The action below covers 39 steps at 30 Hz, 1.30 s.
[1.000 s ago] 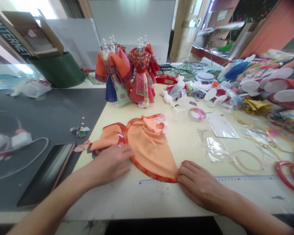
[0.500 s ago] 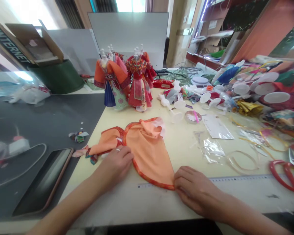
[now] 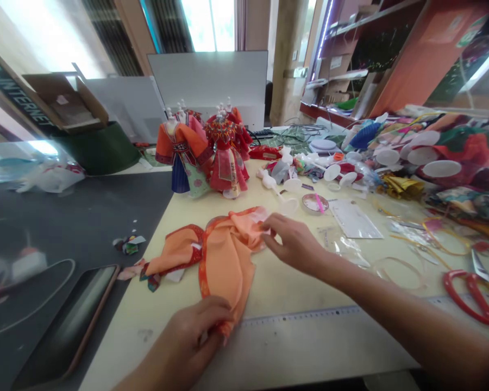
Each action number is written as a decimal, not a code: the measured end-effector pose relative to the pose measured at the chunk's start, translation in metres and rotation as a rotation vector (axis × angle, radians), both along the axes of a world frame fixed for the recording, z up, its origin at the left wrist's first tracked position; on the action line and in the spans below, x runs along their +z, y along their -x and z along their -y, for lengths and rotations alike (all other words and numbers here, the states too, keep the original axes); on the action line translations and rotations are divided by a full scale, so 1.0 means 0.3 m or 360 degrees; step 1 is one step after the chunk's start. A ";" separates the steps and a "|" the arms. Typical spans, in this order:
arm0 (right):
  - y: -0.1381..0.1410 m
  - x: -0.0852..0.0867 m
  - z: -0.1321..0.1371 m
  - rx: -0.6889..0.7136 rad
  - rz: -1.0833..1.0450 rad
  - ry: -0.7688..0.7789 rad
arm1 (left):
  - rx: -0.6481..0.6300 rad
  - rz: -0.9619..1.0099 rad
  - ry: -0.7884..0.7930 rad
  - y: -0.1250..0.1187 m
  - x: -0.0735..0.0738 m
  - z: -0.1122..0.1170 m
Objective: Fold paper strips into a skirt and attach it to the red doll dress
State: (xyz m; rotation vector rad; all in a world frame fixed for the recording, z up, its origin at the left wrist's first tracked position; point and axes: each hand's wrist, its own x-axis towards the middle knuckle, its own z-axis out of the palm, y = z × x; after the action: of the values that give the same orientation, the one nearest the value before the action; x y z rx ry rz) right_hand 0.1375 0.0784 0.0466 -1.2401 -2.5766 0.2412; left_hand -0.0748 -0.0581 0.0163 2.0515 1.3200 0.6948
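Observation:
An orange doll garment with red patterned trim (image 3: 220,255) lies bunched on the cream table (image 3: 293,336). My left hand (image 3: 193,339) is closed on its near lower corner, beside the edge of a clear ruler (image 3: 330,315). My right hand (image 3: 295,241) pinches the garment's far upper edge, where a pale pink lining shows. Two small mannequins in finished costumes, an orange and blue one (image 3: 181,157) and a red one (image 3: 226,155), stand behind the garment.
A phone (image 3: 71,320) lies on the dark mat at left, with fabric scraps (image 3: 128,244) nearby. Red-handled scissors (image 3: 468,293) lie at right. White stands, plastic bags, a tape roll (image 3: 314,203) and piled fabrics crowd the right side. A green bin (image 3: 101,146) stands at the back left.
The garment has been folded narrower. My left hand slid from its left side down to the near corner. My right hand left the lower right hem and rose to the top edge.

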 end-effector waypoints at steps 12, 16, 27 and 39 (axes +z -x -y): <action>0.011 -0.057 -0.218 -0.0280 0.0082 0.0036 | 0.0571 0.0966 0.0846 0.053 0.110 -0.150; -0.064 -0.013 -0.179 -0.0174 -0.0057 -0.0093 | 0.0751 0.1217 0.0628 0.043 0.247 -0.296; -0.024 -0.098 -0.208 0.0481 0.0107 -0.0327 | 0.0730 0.1236 0.0575 0.015 0.262 -0.359; -0.117 0.189 -0.125 -0.0056 -0.0697 -0.0738 | 0.0374 0.1798 -0.0368 -0.041 0.407 -0.594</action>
State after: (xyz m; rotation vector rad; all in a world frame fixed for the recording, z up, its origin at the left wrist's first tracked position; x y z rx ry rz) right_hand 0.1725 0.1160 0.1032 -0.9355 -2.0737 -0.0854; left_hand -0.0627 0.1201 0.1385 1.2155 0.7880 1.8119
